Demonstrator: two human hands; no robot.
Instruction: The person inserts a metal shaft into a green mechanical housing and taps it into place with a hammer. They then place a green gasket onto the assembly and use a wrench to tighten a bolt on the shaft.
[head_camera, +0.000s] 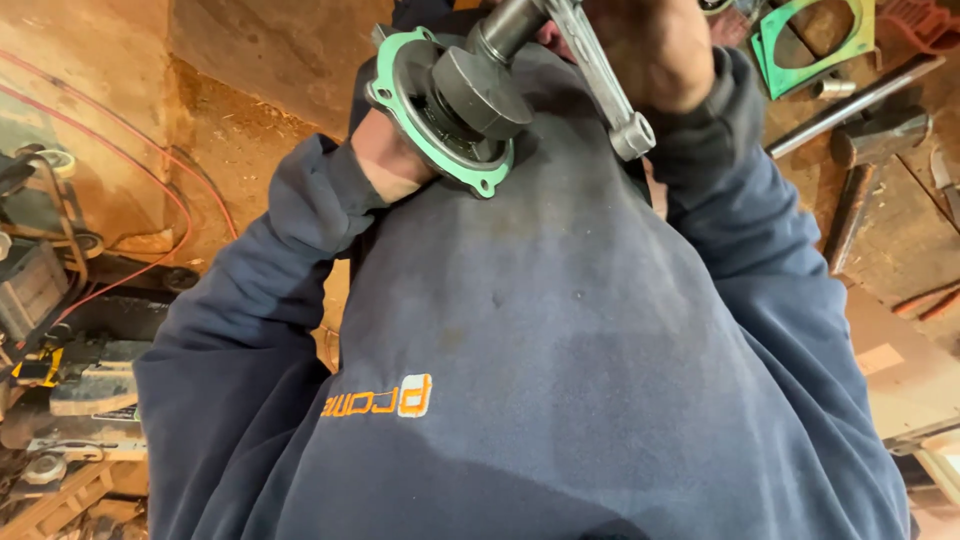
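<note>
Two hands work close against your navy sweatshirt (560, 330). Your left hand (385, 160) is closed on the back of a round metal housing (450, 105) with a green gasket (400, 50) around its flange, pressing it to your chest. Your right hand (650, 50), just right of the housing, grips a steel wrench (600, 80) that slants down across it; a dark socket (485, 90) sits on the housing's centre. Right of the housing, well apart, a hammer (870, 150) and a steel rod (850, 105) lie on the wooden bench (900, 240).
</note>
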